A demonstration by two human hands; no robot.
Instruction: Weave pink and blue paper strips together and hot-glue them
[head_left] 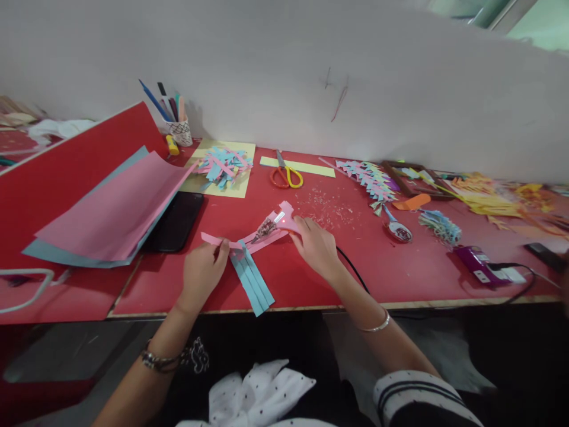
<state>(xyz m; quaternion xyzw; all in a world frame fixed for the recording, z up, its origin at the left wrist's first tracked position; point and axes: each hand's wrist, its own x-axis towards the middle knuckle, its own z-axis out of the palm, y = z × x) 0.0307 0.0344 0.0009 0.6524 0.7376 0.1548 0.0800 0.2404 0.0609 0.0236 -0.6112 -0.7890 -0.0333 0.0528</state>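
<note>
My left hand [205, 270] pinches a pink paper strip [211, 238] between thumb and fingers, just above the table's front part. Light blue paper strips [252, 279] lie side by side under the pink strip and reach down to the table's edge. In my right hand [317, 246] is a pink glue gun [284, 214], its dark, crusted nozzle [265, 230] pointing left at the spot where the pink and blue strips meet. More pink paper [269, 240] runs beneath the nozzle. Whether fresh glue is on the paper is too small to tell.
Scissors [287, 177] and a pile of cut paper pieces [224, 166] lie behind my hands. At left are a dark phone [178, 222], pink sheets [120, 207] and a pen cup [180, 131]. A glue-stained spoon [398, 228], fringed paper [368, 178] and a purple power adapter [478, 265] are at right.
</note>
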